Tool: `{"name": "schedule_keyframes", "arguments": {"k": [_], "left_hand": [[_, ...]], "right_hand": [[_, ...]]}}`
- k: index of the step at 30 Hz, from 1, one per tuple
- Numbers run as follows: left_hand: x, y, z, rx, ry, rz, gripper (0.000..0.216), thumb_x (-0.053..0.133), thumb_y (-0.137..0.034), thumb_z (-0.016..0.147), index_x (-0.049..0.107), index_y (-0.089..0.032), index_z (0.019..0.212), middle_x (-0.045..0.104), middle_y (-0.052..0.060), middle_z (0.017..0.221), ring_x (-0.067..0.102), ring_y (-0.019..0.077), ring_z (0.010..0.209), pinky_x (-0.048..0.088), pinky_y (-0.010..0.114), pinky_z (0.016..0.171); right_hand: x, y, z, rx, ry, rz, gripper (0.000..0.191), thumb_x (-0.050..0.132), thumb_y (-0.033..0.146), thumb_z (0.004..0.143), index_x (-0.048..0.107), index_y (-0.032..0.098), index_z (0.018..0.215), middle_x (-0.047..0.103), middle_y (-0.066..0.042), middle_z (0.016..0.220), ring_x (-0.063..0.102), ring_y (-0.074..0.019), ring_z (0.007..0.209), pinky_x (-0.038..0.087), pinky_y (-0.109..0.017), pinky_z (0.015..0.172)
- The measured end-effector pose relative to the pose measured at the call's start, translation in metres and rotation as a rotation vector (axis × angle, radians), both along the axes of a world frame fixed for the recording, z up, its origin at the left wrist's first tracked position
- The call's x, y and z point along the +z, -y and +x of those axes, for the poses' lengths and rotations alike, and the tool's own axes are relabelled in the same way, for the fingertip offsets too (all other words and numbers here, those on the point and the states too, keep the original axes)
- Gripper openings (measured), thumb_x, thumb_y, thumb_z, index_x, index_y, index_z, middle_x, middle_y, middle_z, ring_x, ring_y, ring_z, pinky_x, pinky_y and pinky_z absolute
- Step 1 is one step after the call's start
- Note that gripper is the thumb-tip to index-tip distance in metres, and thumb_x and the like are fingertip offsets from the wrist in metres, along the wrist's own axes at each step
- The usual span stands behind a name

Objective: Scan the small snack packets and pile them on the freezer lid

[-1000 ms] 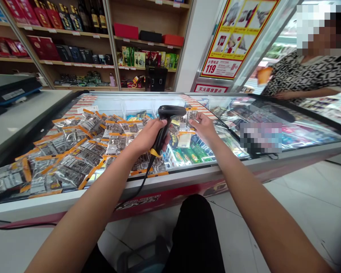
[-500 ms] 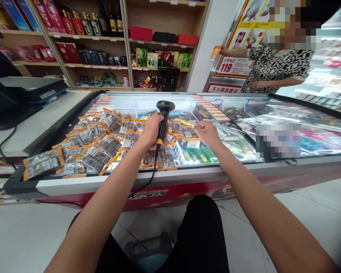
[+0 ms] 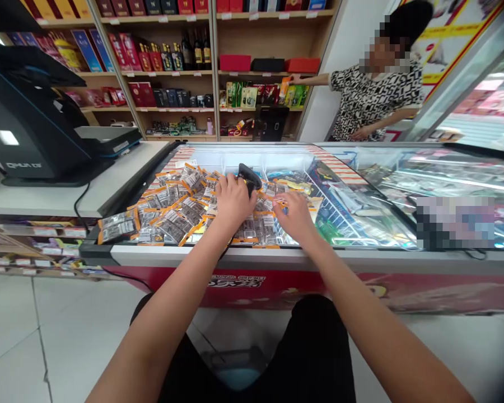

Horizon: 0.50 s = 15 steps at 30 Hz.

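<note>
Here, left hand point(image 3: 232, 200) clamped around the handle of a black barcode scanner point(image 3: 248, 177). Only the scanner head shows, poking out past the knuckles toward 1 o'clock. Long axis runs from about 7 o'clock, under the palm, up to 1 o'clock, head tipped low over the packets. Its cable is mostly hidden under the forearm.

Right hand point(image 3: 293, 215) just beside the left, at its 4 o'clock, palm down, fingers curled together on a foil packet point(image 3: 277, 201) with an orange edge. Cannot tell whether the packet is pinched or only pressed flat.

Both hands rest over a heap of silver-and-orange packets point(image 3: 172, 210) spread on the glass lid of a chest freezer point(image 3: 361, 260). The heap runs from the hands out to 9 o'clock, its last packet near the lid's left corner. Through the glass at 3 o'clock, wire baskets with coloured frozen goods.

At 10 o'clock of the hands, a white bench point(image 3: 88, 193) carries a dark till terminal point(image 3: 37, 129), a cable drooping from it.

At 12 o'clock, wooden shelves point(image 3: 218, 73) with boxes and bottles. At 1 o'clock, another person in a black-and-white patterned top point(image 3: 369, 98) stands behind the freezer, one arm stretched to the shelf.
</note>
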<state>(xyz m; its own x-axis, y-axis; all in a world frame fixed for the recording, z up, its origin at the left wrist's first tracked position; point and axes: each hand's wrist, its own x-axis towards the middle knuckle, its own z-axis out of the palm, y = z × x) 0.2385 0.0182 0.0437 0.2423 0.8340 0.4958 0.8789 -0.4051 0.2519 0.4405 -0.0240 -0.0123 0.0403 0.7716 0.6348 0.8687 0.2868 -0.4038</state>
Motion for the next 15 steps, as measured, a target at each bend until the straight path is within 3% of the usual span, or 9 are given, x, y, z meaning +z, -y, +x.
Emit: {"name": "schedule_keyframes", "arguments": {"k": [3,5,8,10,15], "left_hand": [[-0.001,0.0,-0.011,-0.124,0.298,0.05,0.055,0.065,-0.036,0.106,0.063,-0.016,0.157,0.068,0.023,0.142,0.064,0.0387,0.132,0.053,0.056,0.114],[0.001,0.007,-0.026,-0.334,0.622,0.027,0.075,0.061,-0.038,0.11,0.036,-0.027,0.179,0.074,0.014,0.126,0.071,0.027,0.103,0.06,0.044,0.093],[0.003,0.033,-0.055,-0.65,1.027,-0.008,0.103,0.065,-0.046,0.11,-0.006,-0.042,0.184,0.074,0.001,0.099,0.057,0.0152,0.064,0.053,0.031,0.062],[0.002,0.052,-0.074,-0.73,1.094,-0.042,0.121,0.076,-0.047,0.105,-0.018,-0.045,0.181,0.073,-0.002,0.093,0.049,0.012,0.056,0.047,0.027,0.053],[-0.006,0.064,-0.094,-0.672,0.989,-0.17,0.12,0.075,-0.054,0.103,-0.016,-0.048,0.18,0.073,-0.002,0.097,0.045,0.0083,0.047,0.044,0.026,0.046]], "right_hand": [[0.005,0.013,-0.017,0.048,-0.126,0.024,0.047,0.06,0.044,0.104,0.073,0.022,0.144,0.077,-0.014,0.111,0.07,-0.0367,0.108,0.055,-0.063,0.108],[0.019,0.03,-0.026,0.145,-0.298,0.033,0.065,0.063,0.046,0.105,0.057,0.031,0.168,0.073,-0.006,0.095,0.067,-0.0297,0.087,0.06,-0.056,0.094],[0.045,0.066,-0.043,0.37,-0.561,0.039,0.089,0.069,0.044,0.104,0.028,0.047,0.183,0.064,0.001,0.083,0.053,-0.0224,0.064,0.057,-0.044,0.069],[0.059,0.087,-0.056,0.433,-0.682,0.093,0.098,0.074,0.041,0.101,0.022,0.051,0.184,0.064,0.001,0.085,0.048,-0.0203,0.061,0.052,-0.04,0.061],[0.067,0.097,-0.082,0.476,-0.732,0.01,0.098,0.076,0.046,0.1,0.025,0.053,0.183,0.064,0.002,0.085,0.045,-0.0182,0.059,0.048,-0.037,0.06]]}}
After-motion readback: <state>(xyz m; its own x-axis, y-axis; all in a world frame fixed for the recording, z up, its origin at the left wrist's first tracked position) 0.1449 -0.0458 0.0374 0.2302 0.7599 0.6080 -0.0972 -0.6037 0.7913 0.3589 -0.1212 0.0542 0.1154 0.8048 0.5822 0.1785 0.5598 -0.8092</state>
